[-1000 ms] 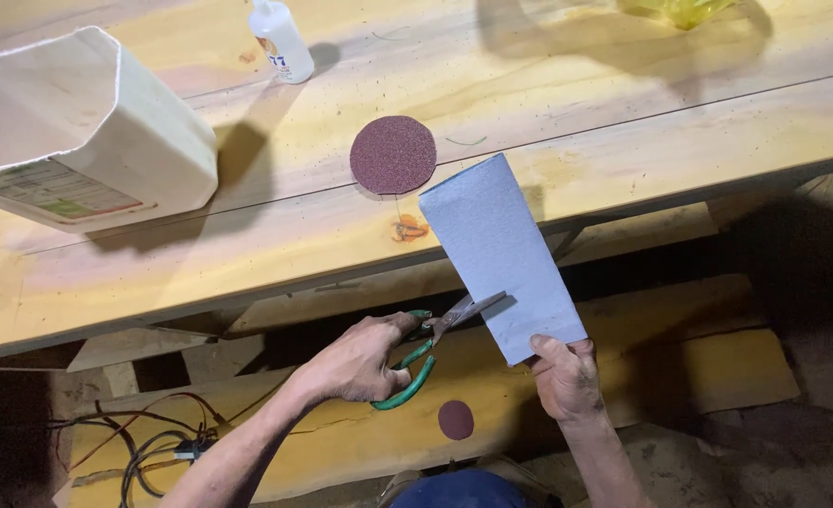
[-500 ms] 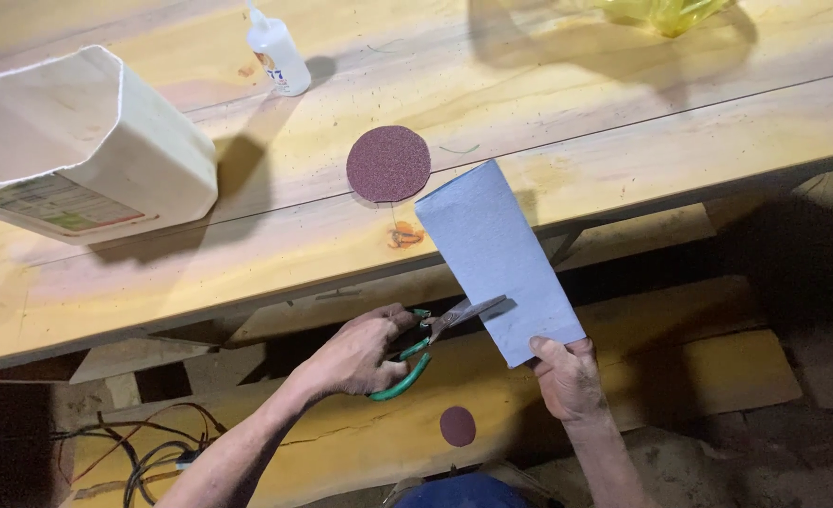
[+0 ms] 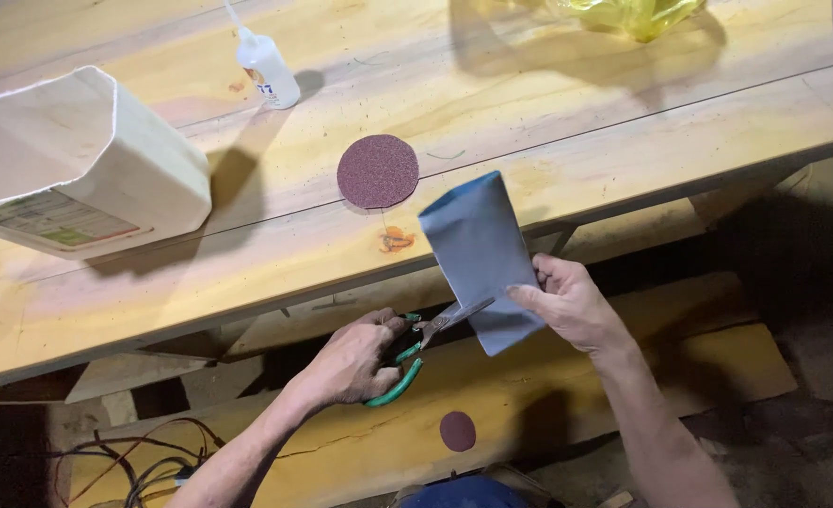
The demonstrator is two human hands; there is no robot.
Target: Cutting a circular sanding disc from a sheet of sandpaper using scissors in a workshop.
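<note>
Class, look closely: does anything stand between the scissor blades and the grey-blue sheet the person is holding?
Nothing visible does. The scissors in the left hand already meet the edge of the grey-blue sheet, which the right hand grips beside them.

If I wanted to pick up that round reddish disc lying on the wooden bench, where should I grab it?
The reddish disc lies flat on the bench, thin and with no handle, so it probably cannot be pinched from above. Its near edge sits close to a board seam; sliding a fingertip under that rim from the front, then pinching the edge, looks best.
</note>
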